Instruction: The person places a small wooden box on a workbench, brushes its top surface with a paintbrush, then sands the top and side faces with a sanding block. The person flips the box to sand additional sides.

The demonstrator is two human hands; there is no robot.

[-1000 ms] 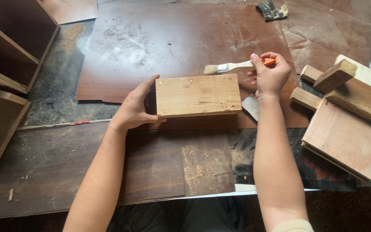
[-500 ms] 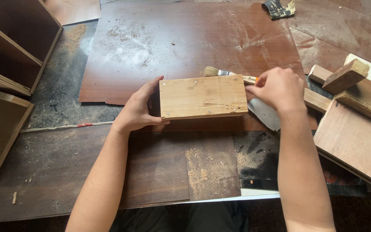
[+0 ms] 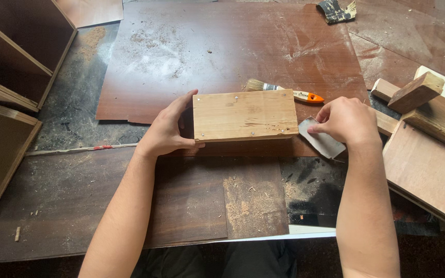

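A light wooden box [image 3: 244, 115] with small nails in its top lies on a brown board [image 3: 222, 56]. My left hand [image 3: 167, 127] grips the box's left end. My right hand [image 3: 345, 120] rests just right of the box, its fingers pinching a grey sheet of sandpaper [image 3: 323, 141] that lies flat on the table. A paintbrush [image 3: 283, 90] with an orange handle tip lies behind the box, free of both hands.
Wooden blocks and boards [image 3: 428, 128] are stacked at the right. An open wooden cabinet frame [image 3: 11, 67] stands at the left. Sawdust is scattered on the dark table [image 3: 78, 206]. A dark scrap [image 3: 336, 10] lies at the far edge.
My right hand held the paintbrush, set it down behind the box, then came down to the sandpaper at the box's right end. The left hand stayed on the box.
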